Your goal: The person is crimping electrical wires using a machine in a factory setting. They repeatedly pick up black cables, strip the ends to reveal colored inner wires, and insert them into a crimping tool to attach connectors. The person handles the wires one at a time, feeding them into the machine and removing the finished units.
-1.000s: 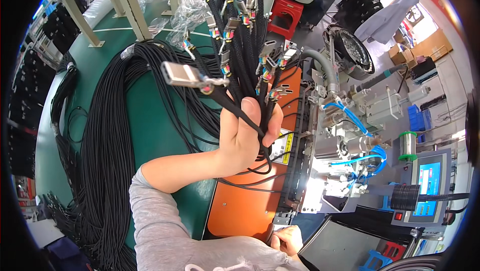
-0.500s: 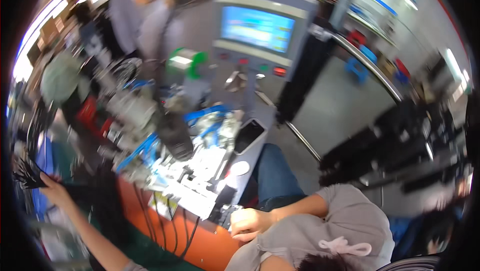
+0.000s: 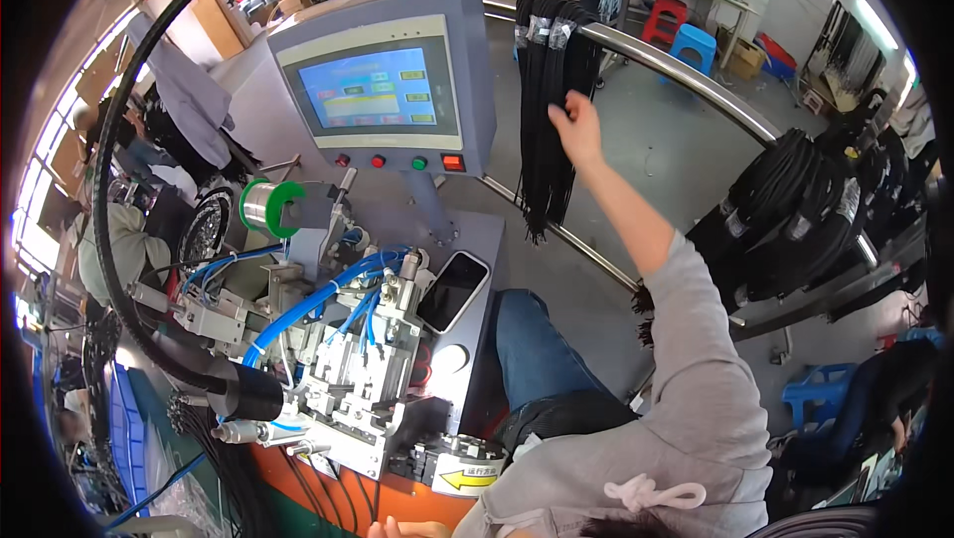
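My right hand point(image 3: 578, 131) is raised at the end of my outstretched arm, beside a bundle of black cables point(image 3: 545, 131) that hangs over a metal rail. Its thumb and forefinger stand apart, and nothing shows between them; I cannot tell whether it touches the cables. Of my left hand point(image 3: 409, 530) only a sliver shows at the lower edge, by the orange worktop point(image 3: 437, 508), so its grip is hidden. Just beyond it sits a bench machine point(image 3: 363, 369) with metal blocks and blue air tubes, lit brightly from above.
A control screen point(image 3: 373, 91) with coloured buttons stands behind the machine. Near it are a green-rimmed wire spool point(image 3: 268, 208) and a phone point(image 3: 454, 292). More black cable bundles point(image 3: 785, 205) hang along the rail point(image 3: 696, 78) at right. A dark flexible-necked lamp point(image 3: 248, 394) overhangs the machine's left.
My right hand has gone from the machine's front up to the hanging cables. My left hand, which held dark cables at far left, has come to the lower middle edge. The head view has shifted.
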### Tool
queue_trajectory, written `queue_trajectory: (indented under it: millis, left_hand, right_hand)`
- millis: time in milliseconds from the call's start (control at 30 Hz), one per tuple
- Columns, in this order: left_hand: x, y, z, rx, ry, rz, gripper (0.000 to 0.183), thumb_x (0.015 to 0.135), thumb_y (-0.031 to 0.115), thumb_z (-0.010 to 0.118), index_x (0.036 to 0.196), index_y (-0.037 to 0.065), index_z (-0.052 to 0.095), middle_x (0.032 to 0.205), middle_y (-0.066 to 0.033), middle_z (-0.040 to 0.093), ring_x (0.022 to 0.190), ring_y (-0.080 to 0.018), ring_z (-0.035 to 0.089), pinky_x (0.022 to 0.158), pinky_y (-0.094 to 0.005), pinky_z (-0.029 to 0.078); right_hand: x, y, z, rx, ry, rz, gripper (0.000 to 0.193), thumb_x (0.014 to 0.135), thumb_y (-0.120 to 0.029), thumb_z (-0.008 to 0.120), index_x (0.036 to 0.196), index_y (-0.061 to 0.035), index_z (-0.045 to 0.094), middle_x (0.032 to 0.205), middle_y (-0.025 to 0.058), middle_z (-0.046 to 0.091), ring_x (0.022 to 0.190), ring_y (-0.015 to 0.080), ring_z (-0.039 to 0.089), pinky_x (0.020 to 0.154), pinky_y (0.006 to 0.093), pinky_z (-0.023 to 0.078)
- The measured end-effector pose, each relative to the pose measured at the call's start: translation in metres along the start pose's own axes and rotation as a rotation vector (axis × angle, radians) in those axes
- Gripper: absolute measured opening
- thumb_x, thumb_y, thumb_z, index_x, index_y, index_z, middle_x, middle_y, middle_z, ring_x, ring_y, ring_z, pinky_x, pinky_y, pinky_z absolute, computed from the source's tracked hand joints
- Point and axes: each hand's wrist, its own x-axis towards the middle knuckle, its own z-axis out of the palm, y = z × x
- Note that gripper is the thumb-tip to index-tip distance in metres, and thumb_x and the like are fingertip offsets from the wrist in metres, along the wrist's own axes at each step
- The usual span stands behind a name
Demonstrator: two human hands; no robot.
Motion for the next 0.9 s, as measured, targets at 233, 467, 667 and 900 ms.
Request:
queue_trajectory:
  millis: [233,467,667,900]
  left_hand:
    - [-0.141,-0.034,0.039,-0.122,-0.367,-0.520,0.027,0.085,0.008,0.059,0.111,0.001,0.055,0.099,-0.0136,0.056,0.088,-0.0251,0.055,0.073,-0.0331,0.045]
    - [-0.273,-0.124,0.009,-0.177,-0.409,-0.758,0.025,0.082,0.007,0.062,0.106,0.004,0.057,0.088,-0.0088,0.057,0.077,-0.0189,0.058,0.063,-0.0278,0.047]
    - [-0.220,-0.095,0.042,-0.610,0.234,-0.334,0.032,0.076,-0.001,0.062,0.106,0.005,0.054,0.078,-0.0056,0.056,0.063,-0.0142,0.055,0.054,-0.0250,0.045]
    - [-0.098,0.071,0.020,-0.418,0.307,-0.123,0.030,0.087,0.011,0.055,0.115,0.000,0.052,0.108,-0.0128,0.048,0.085,-0.0179,0.055,0.070,-0.0246,0.046]
  right_hand:
    - [0.093,-0.052,0.031,-0.093,0.010,0.152,0.066,0.067,-0.041,0.078,0.111,0.0048,0.059,0.109,0.0238,0.063,0.103,0.0360,0.060,0.090,0.0370,0.046]
    - [0.116,-0.060,-0.029,0.768,-0.387,0.468,0.013,0.079,-0.017,0.071,0.080,-0.0066,0.064,0.068,0.0021,0.061,0.057,0.0105,0.054,0.053,0.0257,0.043]
    - [0.150,-0.106,-0.084,0.647,-0.273,0.173,0.016,0.076,-0.016,0.073,0.077,-0.0035,0.063,0.073,0.0056,0.065,0.066,0.0132,0.063,0.062,0.0271,0.048]
    - [0.133,-0.290,-0.156,0.097,-0.062,-0.631,0.042,0.079,-0.016,0.071,0.109,0.0070,0.053,0.077,0.0052,0.064,0.068,0.0124,0.063,0.066,0.0267,0.050]
